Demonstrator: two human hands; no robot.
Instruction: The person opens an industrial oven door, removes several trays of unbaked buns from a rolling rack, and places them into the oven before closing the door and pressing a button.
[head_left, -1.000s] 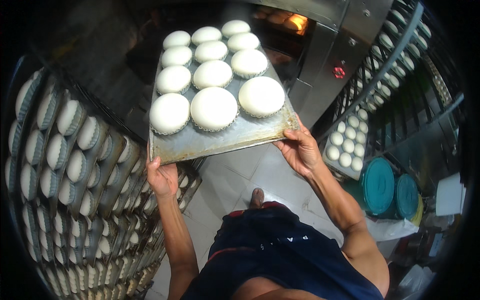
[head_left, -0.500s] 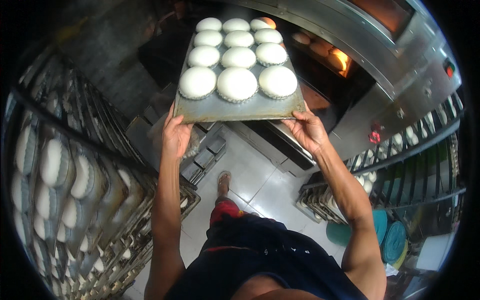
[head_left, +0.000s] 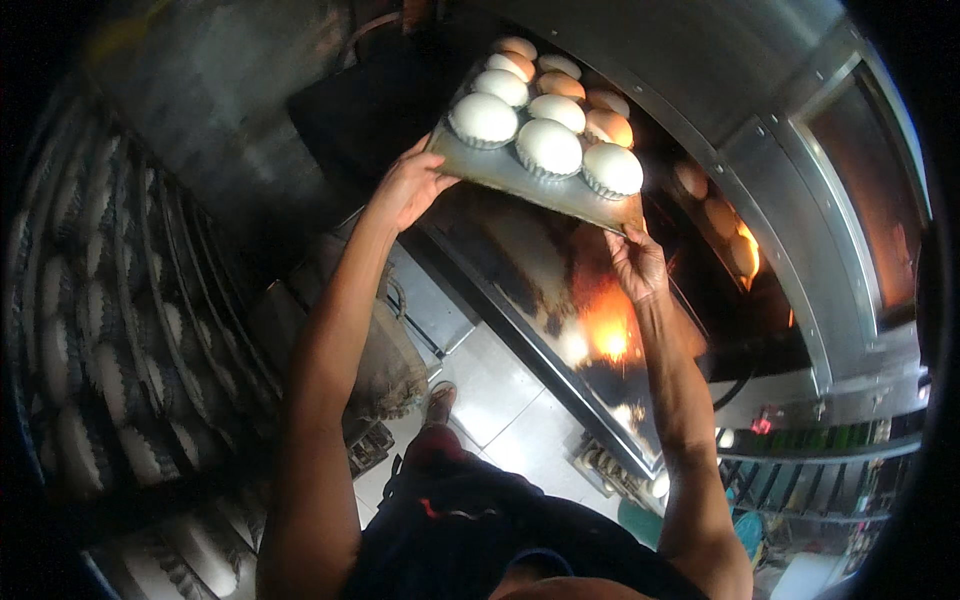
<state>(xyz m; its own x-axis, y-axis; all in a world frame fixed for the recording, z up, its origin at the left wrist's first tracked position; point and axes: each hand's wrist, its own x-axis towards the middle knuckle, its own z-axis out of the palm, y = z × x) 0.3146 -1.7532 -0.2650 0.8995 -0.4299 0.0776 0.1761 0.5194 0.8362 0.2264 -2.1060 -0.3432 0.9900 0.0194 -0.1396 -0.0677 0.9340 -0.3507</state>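
A metal baking tray (head_left: 500, 172) is held out in front of me, its far end inside the mouth of the oven (head_left: 740, 140). On it stand rows of pale, domed dough buns (head_left: 549, 149) in fluted metal cups, the farther ones lit orange. My left hand (head_left: 408, 186) grips the tray's near left corner, thumb on top and fingers beneath. At the near right corner my right hand (head_left: 637, 264) is closed on the edge, fingers partly hidden under it. More buns (head_left: 720, 216) sit inside the oven beside a bright flame (head_left: 746, 256).
A shiny oven door (head_left: 540, 290) lies lowered below the tray, reflecting the fire. To my left a tall rack (head_left: 130, 330) holds many filled trays. Another rack (head_left: 820, 470) stands at the right, with a teal container (head_left: 640, 522) near it. White floor tiles (head_left: 490, 390) show below.
Both hands have carried the tray right and forward into the oven mouth, turning it at an angle. My view has shifted toward the oven, and more of its lowered door shows.
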